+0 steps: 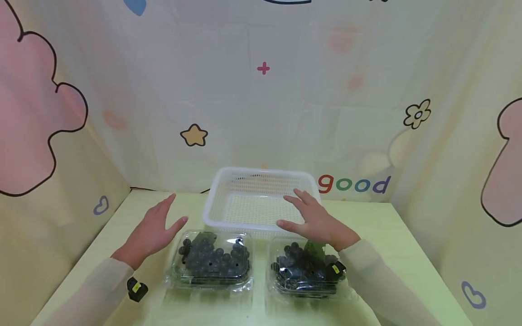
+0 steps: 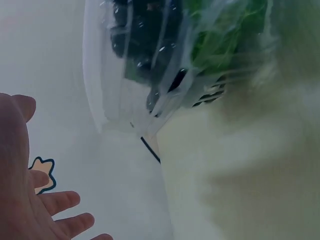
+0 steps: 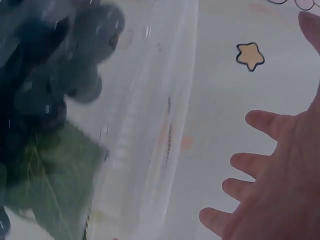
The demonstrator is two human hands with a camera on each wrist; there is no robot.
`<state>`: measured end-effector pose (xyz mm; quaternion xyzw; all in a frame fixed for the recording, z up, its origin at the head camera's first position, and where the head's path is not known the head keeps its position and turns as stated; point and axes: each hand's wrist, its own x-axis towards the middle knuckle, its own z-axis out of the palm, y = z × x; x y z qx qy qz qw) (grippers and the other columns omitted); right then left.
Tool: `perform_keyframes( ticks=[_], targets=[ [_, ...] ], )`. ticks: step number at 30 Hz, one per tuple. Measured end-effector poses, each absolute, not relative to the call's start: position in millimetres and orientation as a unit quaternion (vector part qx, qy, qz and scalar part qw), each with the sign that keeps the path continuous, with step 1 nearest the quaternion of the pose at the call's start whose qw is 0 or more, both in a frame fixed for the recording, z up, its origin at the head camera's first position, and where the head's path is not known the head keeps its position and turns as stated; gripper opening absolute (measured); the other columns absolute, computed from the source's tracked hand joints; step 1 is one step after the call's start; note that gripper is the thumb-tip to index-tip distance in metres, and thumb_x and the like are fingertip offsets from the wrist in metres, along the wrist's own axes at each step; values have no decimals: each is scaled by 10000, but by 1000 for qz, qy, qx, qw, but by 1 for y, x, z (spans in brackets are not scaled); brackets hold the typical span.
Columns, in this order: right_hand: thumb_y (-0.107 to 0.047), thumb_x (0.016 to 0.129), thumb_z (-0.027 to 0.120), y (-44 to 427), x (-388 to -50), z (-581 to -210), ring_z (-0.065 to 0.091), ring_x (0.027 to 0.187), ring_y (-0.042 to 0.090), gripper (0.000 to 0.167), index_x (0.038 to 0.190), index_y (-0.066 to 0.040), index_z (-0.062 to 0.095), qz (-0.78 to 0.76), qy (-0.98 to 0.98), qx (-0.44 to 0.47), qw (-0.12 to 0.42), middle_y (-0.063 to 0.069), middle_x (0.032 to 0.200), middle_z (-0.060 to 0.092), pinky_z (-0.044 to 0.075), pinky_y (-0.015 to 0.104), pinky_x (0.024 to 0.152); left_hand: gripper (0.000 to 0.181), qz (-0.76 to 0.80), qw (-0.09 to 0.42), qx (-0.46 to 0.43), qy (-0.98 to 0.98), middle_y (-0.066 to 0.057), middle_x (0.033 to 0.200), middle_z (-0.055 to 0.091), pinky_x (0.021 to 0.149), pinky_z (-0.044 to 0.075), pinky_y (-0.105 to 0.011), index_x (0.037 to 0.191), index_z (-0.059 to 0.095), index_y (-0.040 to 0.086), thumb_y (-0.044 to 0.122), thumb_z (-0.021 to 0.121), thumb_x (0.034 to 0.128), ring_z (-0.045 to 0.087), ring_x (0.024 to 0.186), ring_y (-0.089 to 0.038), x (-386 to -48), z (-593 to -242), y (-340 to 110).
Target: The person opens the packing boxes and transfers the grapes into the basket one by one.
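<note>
- Surface (image 1: 387, 235): left box (image 1: 212, 260), right box (image 1: 297, 267), long axes crosswise.
- Left hand (image 1: 151, 231): left box lies rightward.
- Right hand (image 1: 316, 222): near right box's far edge.
- Fingers: wide, empty.

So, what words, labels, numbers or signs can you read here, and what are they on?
"good": coloured letters on the cloth backdrop.
"+": red, higher on that backdrop.
Yellow marks on both black wrist devices: too small to read.
Left grape box, right grape box, white basket: no readable text.
</note>
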<state>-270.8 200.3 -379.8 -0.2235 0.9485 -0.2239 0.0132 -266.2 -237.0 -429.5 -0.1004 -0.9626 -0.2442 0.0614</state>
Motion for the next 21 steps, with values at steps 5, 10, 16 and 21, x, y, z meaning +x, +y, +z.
perform_keyframes(
  ticks=[5, 10, 16, 21],
  targets=[
    [-597, 956, 592, 186, -259, -381, 80, 1591, 397, 813, 1602, -165, 352, -274, 927, -252, 39, 134, 1722, 128, 205, 698, 1213, 884, -262, 49, -100, -959, -269, 1643, 284, 1152, 304, -701, 1636, 168, 44, 606, 475, 1026, 295, 1481, -518, -257, -439, -233],
    [-587, 974, 565, 172, -246, -385, 93, 1597, 352, 782, 1610, -192, 334, -307, 910, -269, 66, 83, 1730, 114, 213, 681, 1221, 837, -285, 31, -91, -954, -291, 1613, 328, 1142, 327, -695, 1605, 238, -7, 560, 486, 1041, 324, 1466, -526, -246, -447, -228],
    [-526, 1012, 550, 156, -234, -392, 137, 1596, 312, 696, 1602, -217, 351, -347, 885, -297, 88, 30, 1730, 122, 244, 646, 1224, 813, -307, 2, -71, -949, -306, 1578, 383, 1107, 393, -661, 1573, 284, -50, 533, 496, 1047, 394, 1430, -516, -231, -455, -223],
    [-519, 1022, 544, 140, -223, -397, 204, 1583, 299, 642, 1571, -213, 411, -365, 871, -314, 97, 8, 1719, 168, 292, 615, 1213, 798, -333, -24, -61, -941, -323, 1559, 403, 1093, 437, -623, 1557, 297, -74, 498, 519, 1048, 423, 1414, -509, -222, -458, -221]
  ],
)
